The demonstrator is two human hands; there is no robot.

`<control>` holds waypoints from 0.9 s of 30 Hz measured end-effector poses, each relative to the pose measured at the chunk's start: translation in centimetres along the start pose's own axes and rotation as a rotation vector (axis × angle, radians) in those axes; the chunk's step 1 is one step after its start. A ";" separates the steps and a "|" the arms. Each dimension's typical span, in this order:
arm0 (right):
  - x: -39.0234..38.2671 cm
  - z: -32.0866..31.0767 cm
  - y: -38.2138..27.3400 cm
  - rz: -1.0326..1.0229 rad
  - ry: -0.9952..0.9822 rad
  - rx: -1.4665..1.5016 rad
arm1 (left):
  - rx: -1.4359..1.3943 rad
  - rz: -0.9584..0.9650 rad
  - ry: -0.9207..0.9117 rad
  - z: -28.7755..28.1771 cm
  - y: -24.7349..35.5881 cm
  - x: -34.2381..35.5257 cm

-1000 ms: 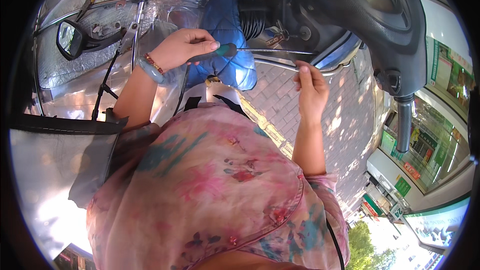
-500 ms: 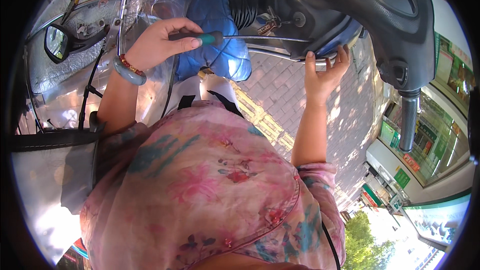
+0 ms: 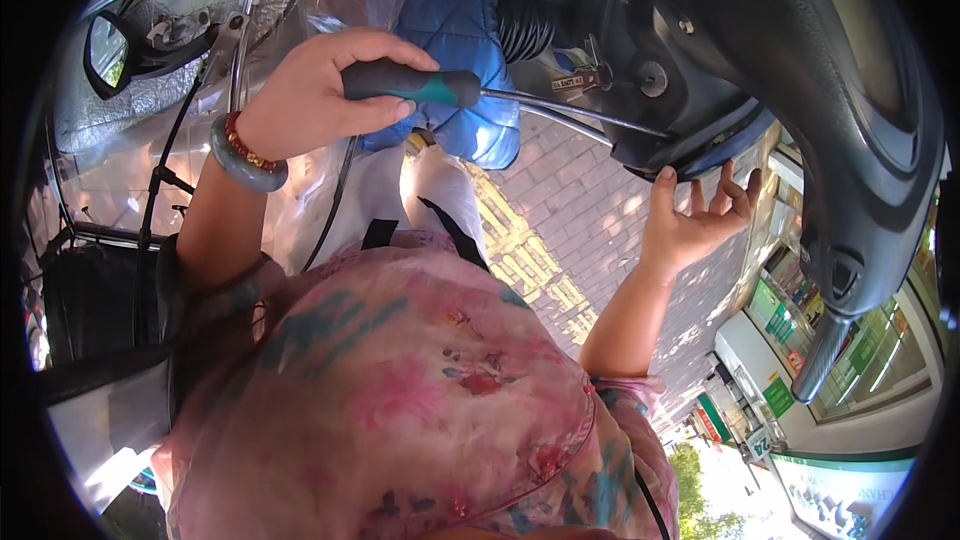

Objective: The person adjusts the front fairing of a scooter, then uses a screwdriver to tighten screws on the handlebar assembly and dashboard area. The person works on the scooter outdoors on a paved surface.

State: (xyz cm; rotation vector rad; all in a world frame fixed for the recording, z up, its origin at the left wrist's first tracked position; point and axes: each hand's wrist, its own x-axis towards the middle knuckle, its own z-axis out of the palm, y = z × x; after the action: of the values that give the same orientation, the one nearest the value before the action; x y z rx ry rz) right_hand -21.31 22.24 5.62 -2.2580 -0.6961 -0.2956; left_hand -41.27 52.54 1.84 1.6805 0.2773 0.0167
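My left hand (image 3: 320,100) is wrapped round the black and green handle of a screwdriver (image 3: 425,85). The screwdriver's long metal shaft runs right and slightly down, its tip against the dark plastic body panel (image 3: 690,125) of a scooter; the exact contact point is hard to make out. My right hand (image 3: 700,230) is below that panel, fingers apart, with the thumb and a fingertip at the panel's lower edge. A round lock (image 3: 653,79) sits in the panel above the shaft, with keys on a tag (image 3: 582,80) beside it.
A blue quilted cover (image 3: 460,50) hangs behind the screwdriver. The scooter's handlebar grip (image 3: 822,355) juts down at right. A mirror (image 3: 107,52) and metal rods stand at left, near clear plastic sheeting. Paving (image 3: 570,200) lies below, with shopfronts at far right.
The scooter panel and my right hand now appear lower and farther right. More of the screwdriver handle shows in my left hand, and the shaft slopes down more to the right.
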 end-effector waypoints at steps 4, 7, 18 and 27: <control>0.0 0.0 0.2 -0.007 0.010 -0.024 | 0.078 0.068 0.033 0.1 -0.2 0.3; 0.1 -0.1 0.5 -0.013 0.011 -0.029 | 0.113 0.110 0.037 0.1 -0.5 0.4; 0.5 -0.1 1.0 -0.097 -0.025 -0.077 | 0.100 0.107 0.057 1.0 -2.1 0.1; 0.4 -0.8 0.8 -0.076 -0.048 -0.145 | 0.108 0.155 0.027 0.6 -2.4 0.4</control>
State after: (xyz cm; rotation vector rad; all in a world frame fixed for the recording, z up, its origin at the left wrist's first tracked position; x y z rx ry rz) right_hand -20.52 21.42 5.86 -2.3859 -0.8101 -0.3387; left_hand -41.14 52.27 -0.67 1.8069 0.1697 0.1423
